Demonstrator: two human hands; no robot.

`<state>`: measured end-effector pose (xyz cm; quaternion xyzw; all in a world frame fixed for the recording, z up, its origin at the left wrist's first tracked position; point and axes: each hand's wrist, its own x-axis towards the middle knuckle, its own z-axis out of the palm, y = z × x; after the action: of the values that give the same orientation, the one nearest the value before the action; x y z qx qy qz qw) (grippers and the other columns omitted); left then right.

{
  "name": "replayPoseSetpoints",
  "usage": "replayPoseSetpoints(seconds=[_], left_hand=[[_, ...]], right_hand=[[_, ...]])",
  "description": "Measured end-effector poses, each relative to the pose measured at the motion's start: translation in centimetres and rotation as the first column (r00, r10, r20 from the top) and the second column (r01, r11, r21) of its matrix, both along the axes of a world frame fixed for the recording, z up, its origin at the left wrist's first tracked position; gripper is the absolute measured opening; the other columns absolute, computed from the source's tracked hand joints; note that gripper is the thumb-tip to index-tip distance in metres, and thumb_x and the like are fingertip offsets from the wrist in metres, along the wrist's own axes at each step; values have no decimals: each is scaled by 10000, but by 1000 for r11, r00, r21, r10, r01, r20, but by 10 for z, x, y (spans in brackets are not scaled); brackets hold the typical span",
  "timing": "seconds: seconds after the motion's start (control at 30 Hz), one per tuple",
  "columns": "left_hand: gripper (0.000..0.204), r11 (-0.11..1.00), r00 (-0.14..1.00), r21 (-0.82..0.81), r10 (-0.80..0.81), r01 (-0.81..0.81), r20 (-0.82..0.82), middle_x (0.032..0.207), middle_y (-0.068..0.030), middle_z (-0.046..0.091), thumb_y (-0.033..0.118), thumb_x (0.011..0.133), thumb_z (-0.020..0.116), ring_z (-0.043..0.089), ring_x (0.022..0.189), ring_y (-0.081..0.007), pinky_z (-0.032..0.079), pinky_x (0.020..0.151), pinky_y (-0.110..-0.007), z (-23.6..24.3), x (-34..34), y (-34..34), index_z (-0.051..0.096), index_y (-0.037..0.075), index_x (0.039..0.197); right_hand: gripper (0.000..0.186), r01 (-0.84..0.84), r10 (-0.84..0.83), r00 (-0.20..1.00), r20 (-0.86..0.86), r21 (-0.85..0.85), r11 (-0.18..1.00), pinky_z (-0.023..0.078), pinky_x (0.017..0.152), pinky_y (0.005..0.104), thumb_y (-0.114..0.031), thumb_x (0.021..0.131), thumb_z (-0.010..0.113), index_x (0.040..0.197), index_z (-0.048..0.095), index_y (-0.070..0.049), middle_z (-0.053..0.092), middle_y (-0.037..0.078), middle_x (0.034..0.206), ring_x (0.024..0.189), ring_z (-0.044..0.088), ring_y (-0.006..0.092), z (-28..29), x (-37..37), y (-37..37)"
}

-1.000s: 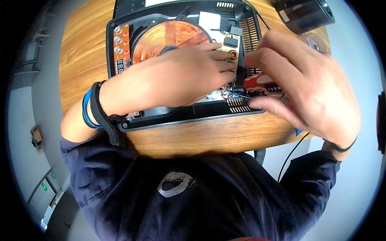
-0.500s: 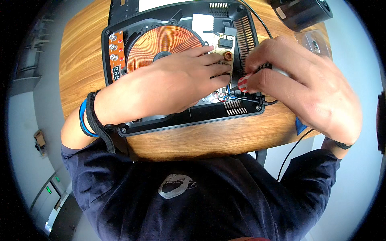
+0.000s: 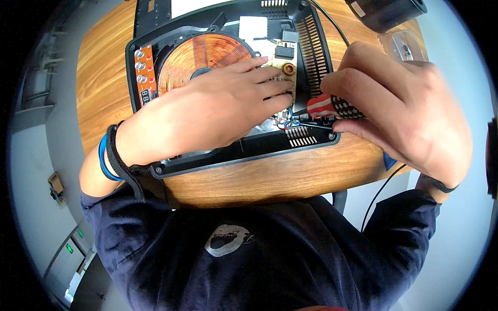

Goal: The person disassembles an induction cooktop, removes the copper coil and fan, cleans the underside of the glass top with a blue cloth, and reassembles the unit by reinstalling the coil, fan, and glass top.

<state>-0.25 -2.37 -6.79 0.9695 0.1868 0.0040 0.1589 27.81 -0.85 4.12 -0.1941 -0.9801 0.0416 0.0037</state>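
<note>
A black induction cooker housing (image 3: 218,168) lies open on the table. Inside are a round copper coil (image 3: 205,49), a pale circuit board (image 3: 274,52) and a small orange display board (image 3: 140,72). My left hand (image 3: 218,101) lies flat, fingers spread, across the coil and onto the circuit board. In my right hand (image 3: 410,109) is a screwdriver (image 3: 321,106) with a handle of red and white stripes and white stars. Its shaft points left, toward thin coloured wires (image 3: 286,124) at the board's near end; I cannot make out what the tip touches.
A black cylindrical object (image 3: 386,13) stands at the far right of the wooden table (image 3: 233,189), beside a clear plastic tray (image 3: 402,46) with small dark parts. A black cable (image 3: 332,23) runs behind the housing. Another dark panel (image 3: 151,18) lies at the far left.
My right hand has shifted slightly right and its grip has changed, baring more of the screwdriver's handle. The housing sits a little further left in view. My left hand stays spread on the board.
</note>
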Motion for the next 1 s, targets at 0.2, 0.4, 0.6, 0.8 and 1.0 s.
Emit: replayPoseSetpoints(seconds=[0.2,0.4,0.6,0.8,1.0], left_hand=[[642,1000,1000,7,-22,22,8,1568,-144,612,117,915,810,482,1585,-352,302,1403,-513,2,3,2,594,37,1515],[691,1000,1000,10,-9,9,-8,1576,-144,604,120,902,818,482,1586,-349,306,1402,-508,3,2,0,578,36,1544],[797,1000,998,10,-9,10,-62,1623,-138,575,117,874,831,481,1592,-344,309,1399,-507,4,3,1,533,34,1608],[820,1000,996,10,-20,21,-90,1663,-135,553,123,889,823,474,1601,-347,306,1399,-514,6,4,3,505,37,1640],[842,1000,996,26,-11,13,-89,1716,-145,503,159,906,833,400,1656,-373,301,1400,-525,4,-1,1,487,48,1666]], right_hand=[[313,-29,28,1000,-11,-27,999,663,700,360,-235,941,776,1147,757,0,711,125,1102,839,797,271,1,2,2],[336,-36,35,999,-26,-45,998,668,705,376,-224,913,792,1152,750,8,711,133,1097,860,802,288,3,3,1],[365,-44,44,997,-65,-1,999,673,730,403,-211,886,807,1158,741,23,715,151,1124,904,805,318,1,3,5],[394,15,-21,996,-88,-77,997,659,809,418,-185,852,847,1156,732,38,705,168,1124,974,794,351,7,10,7],[407,236,-230,970,-81,86,968,608,932,404,-134,861,915,1143,668,22,663,166,1151,1067,729,329,15,70,6]])
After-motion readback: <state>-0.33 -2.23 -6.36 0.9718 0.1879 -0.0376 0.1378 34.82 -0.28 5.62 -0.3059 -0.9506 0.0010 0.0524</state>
